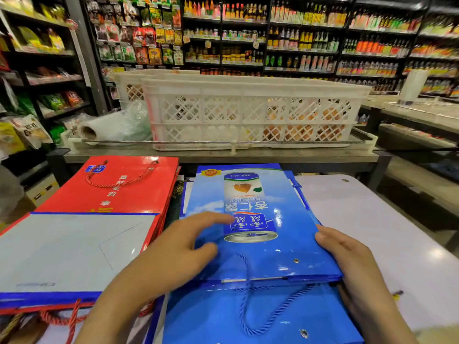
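Observation:
A flat blue paper gift bag (250, 214) printed with a drink can lies on top of a stack of blue bags (260, 316) with blue rope handles. My left hand (173, 249) rests on the top bag's left part, fingers spread and nearly straight. My right hand (347, 254) holds the top bag's right edge, thumb on top and fingers hidden beneath it. To the left lies a stack of flat red bags (119, 184) with red rope handles, a grey-white panel (74, 247) facing up on the nearest one.
The bags lie on a white table (372, 219). Behind it a metal counter (223, 155) carries white lattice crates (250, 108) of eggs and a roll of plastic bags (104, 130). Store shelves (298, 38) of bottles and packets fill the background.

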A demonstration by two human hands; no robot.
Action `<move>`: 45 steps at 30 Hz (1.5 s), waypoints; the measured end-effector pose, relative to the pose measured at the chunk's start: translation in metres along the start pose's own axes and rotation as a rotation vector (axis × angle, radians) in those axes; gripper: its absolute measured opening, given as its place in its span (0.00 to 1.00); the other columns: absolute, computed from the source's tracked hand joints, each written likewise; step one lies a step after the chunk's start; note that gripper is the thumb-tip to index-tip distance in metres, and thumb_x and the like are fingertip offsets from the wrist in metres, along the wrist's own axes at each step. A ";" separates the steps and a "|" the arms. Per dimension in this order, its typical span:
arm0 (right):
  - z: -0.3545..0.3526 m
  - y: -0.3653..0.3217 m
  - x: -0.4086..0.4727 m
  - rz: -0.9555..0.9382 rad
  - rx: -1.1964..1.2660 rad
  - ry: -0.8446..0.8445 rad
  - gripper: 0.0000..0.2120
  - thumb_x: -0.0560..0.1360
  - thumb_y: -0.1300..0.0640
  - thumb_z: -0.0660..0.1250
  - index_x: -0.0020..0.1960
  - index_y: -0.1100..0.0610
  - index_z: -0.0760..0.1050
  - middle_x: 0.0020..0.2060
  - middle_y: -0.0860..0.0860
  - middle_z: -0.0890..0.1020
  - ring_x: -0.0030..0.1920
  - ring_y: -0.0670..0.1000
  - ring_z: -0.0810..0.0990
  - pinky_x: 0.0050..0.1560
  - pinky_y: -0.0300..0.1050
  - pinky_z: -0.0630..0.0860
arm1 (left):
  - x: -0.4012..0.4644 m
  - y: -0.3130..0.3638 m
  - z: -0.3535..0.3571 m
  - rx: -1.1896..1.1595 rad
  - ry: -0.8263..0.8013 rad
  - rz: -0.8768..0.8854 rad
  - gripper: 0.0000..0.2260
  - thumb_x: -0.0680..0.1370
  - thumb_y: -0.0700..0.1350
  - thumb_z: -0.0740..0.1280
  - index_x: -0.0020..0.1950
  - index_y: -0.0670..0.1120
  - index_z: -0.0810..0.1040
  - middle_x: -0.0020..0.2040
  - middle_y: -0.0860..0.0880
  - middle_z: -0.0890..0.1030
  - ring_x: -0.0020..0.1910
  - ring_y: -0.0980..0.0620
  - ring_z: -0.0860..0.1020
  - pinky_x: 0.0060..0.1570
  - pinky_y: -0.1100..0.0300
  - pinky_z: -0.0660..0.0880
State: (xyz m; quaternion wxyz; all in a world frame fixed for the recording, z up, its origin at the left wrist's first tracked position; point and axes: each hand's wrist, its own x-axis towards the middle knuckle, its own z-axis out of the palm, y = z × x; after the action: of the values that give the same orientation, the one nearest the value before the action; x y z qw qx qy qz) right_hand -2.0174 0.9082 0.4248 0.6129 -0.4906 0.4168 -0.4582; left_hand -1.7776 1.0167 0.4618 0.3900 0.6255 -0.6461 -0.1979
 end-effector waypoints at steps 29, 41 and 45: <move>0.011 0.011 -0.008 -0.540 -0.649 -0.308 0.23 0.68 0.25 0.56 0.49 0.37 0.80 0.51 0.34 0.81 0.62 0.36 0.72 0.60 0.26 0.64 | -0.019 0.009 0.014 -0.109 0.030 0.063 0.14 0.71 0.62 0.59 0.41 0.52 0.75 0.36 0.52 0.78 0.36 0.56 0.75 0.40 0.63 0.70; 0.014 0.011 -0.011 -0.757 -0.754 -0.414 0.16 0.70 0.31 0.62 0.48 0.37 0.82 0.56 0.35 0.79 0.63 0.39 0.74 0.68 0.49 0.57 | -0.002 0.027 0.042 -0.138 0.072 0.027 0.08 0.80 0.54 0.59 0.42 0.55 0.72 0.34 0.47 0.75 0.30 0.56 0.68 0.34 0.55 0.67; 0.012 0.009 -0.011 -0.718 -0.704 -0.447 0.17 0.69 0.32 0.64 0.44 0.42 0.83 0.52 0.36 0.81 0.60 0.39 0.76 0.68 0.49 0.59 | -0.007 0.031 0.040 -0.060 0.027 0.013 0.07 0.76 0.56 0.57 0.45 0.56 0.72 0.37 0.51 0.77 0.32 0.57 0.70 0.36 0.58 0.68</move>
State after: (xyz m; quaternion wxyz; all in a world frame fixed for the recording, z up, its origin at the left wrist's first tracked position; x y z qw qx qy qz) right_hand -2.0070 0.9228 0.4191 0.2906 -0.8628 0.2110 -0.3559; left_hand -1.8282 1.0187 0.4583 0.4186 0.6120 -0.6385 -0.2065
